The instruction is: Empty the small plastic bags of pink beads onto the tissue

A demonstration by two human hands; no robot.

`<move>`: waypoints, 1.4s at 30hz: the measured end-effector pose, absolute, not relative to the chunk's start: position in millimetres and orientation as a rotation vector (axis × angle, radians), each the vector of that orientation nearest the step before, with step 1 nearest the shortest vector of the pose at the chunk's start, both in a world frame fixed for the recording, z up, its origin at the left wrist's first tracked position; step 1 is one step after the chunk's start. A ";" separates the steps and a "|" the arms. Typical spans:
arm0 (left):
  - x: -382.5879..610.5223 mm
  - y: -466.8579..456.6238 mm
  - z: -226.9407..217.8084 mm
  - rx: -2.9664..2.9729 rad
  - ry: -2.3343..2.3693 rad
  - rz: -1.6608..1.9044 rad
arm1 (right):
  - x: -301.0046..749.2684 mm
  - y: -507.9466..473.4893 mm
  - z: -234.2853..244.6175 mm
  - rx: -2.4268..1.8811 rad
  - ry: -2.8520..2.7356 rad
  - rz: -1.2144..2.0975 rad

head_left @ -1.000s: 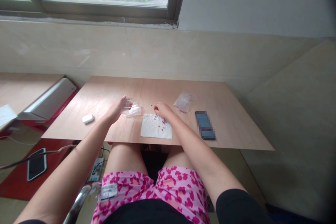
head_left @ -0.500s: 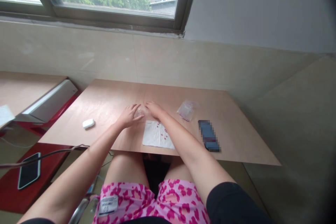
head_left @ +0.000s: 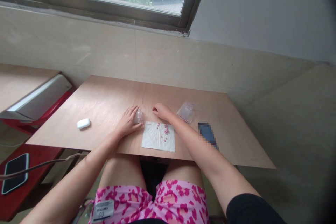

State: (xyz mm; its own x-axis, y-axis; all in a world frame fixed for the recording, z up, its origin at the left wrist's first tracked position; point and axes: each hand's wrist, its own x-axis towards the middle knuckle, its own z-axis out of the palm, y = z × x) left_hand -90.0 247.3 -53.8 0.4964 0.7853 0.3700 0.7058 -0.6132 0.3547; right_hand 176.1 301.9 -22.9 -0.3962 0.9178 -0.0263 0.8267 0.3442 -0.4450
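My left hand (head_left: 128, 120) rests on the table with its thumb and fingers around a small clear plastic container (head_left: 139, 116). Its contents are too small to make out. To the right, my right hand (head_left: 161, 111) is closed just above the table beyond the tissue, its fingertips curled together; whatever may be in them is hidden. Between my forearms a white tissue (head_left: 149, 140) lies flat, and several tiny red pieces (head_left: 166, 130) are scattered on its right half.
A clear zip bag (head_left: 187, 112) with small pieces lies right of my right hand. Beside it is a dark phone (head_left: 207, 133), partly behind my forearm. A white earbud case (head_left: 83, 123) sits at left. Another phone (head_left: 15, 173) rests on a red stool (head_left: 42, 161).
My right hand has moved right, away from the container, and its fingers have curled in. More of the container and the tissue now show. The whole view has shifted slightly.
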 end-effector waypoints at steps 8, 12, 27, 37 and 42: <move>-72.0 205.7 -40.3 2.597 1.294 0.973 | 209.6 244.4 -19.1 -1.631 -2.402 0.760; -40.5 184.4 -39.8 2.681 1.039 0.761 | 207.8 223.7 -16.0 -1.597 -2.419 0.750; 18.8 211.9 -45.4 2.637 1.076 0.590 | 238.4 208.1 -16.7 -1.712 -2.233 0.622; 14.0 202.8 -50.6 2.599 0.989 0.671 | 228.7 196.7 -23.0 -1.584 -2.210 0.730; 13.2 202.4 -57.4 2.541 0.932 0.766 | 231.9 197.6 -23.6 -1.610 -2.160 0.737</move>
State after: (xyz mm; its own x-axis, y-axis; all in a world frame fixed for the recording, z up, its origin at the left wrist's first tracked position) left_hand 13.2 202.4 -57.4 0.6421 0.6705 0.3717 0.4948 -0.7328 0.4672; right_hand 231.9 197.6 -23.6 -0.2954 0.9549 -0.0306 0.7746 0.2206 -0.5927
